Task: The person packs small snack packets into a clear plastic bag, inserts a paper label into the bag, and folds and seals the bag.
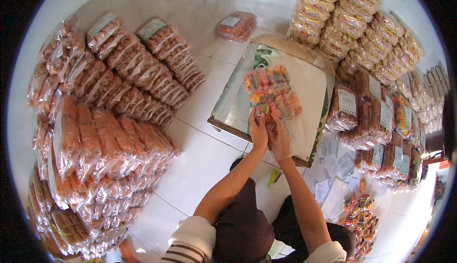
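Note:
A clear plastic bag of colourful snacks lies on the low white-topped table. Red, orange, yellow and green pieces show through its film, in rows. My left hand grips the near left end of this bag, fingers curled at its edge. Beside it, my right hand is closed on the near right end, with loose film spreading to its right. The two hands are close together at the table's near side. The fingertips are partly hidden by the bag and the pieces.
Stacked bags of brown snacks and orange snacks stand left. Pale bagged snacks rise behind right; labelled brown packs sit right. Small colourful packets, paper labels and a yellow-green tool lie on the floor.

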A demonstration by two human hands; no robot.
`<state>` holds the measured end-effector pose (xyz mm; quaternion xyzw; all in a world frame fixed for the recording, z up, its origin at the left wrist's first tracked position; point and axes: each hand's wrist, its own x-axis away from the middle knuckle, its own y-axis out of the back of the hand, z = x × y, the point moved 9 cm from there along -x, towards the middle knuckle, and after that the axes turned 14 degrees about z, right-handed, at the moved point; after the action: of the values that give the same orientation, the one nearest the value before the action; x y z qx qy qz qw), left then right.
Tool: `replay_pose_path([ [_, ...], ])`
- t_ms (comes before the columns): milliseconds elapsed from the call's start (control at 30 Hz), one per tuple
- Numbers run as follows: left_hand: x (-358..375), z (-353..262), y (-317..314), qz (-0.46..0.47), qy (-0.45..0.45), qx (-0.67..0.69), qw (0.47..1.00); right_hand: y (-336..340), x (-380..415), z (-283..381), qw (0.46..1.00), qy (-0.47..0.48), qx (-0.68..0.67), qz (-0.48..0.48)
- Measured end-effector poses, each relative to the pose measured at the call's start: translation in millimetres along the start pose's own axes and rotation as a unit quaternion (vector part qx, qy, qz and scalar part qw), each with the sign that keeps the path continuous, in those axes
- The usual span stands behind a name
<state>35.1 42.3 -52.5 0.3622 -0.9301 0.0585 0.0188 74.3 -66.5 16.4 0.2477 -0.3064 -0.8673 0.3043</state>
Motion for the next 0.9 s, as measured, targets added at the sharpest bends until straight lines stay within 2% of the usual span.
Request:
replay_pose_path([
  [67, -1.0, -2.6, 1.5, -0.005, -0.012, 0.010, 1.000, -11.5, 3.3, -20.6, 0.994, 0.032, -0.095, 0.036],
  [100, 1.9, -9.5, 1.2, -0.003, 0.013, 0.002, 1.000, -8.1, 9.4, -23.9, 0.994, 0.033, -0.095, 0.036],
  [167, 3.1, -8.8, -0.2, 0.001, 0.039, -0.002, 0.999, 1.3, 29.0, -25.6, 0.980, 0.048, -0.190, 0.047],
  [267, 1.8, -0.4, -6.7, 0.014, 0.022, 0.146, 0.989, 9.2, 49.8, -11.5, 0.989, 0.010, -0.121, 0.083],
  [367, 3.3, -5.0, -1.8, -0.012, 0.021, 0.127, 0.992, 0.0, 58.6, -3.9, 0.994, 0.015, -0.052, 0.100],
  [433, 5.4, -8.2, -2.2, -0.023, 0.032, 0.191, 0.981, -3.1, 56.6, -5.9, 0.992, 0.009, -0.072, 0.101],
  [500, 9.7, -13.8, -1.1, -0.010, 0.053, 0.160, 0.986, -7.2, 54.2, -6.7, 0.991, 0.000, -0.093, 0.100],
  [567, 13.5, -18.3, -1.7, 0.005, 0.076, 0.129, 0.989, -17.3, 51.0, -13.5, 0.975, -0.049, -0.195, 0.095],
  [667, 16.0, -15.1, -12.3, 0.053, 0.080, 0.197, 0.976, -26.5, 46.4, -14.7, 0.968, -0.075, -0.219, 0.100],
  [800, 13.0, -7.1, -18.7, 0.080, 0.068, 0.169, 0.980, -40.4, 35.0, -28.3, 0.988, -0.065, -0.128, 0.059],
  [900, 16.4, -14.0, -18.4, 0.078, 0.043, 0.104, 0.991, -53.0, 24.6, -48.9, 0.949, -0.134, -0.285, 0.026],
])
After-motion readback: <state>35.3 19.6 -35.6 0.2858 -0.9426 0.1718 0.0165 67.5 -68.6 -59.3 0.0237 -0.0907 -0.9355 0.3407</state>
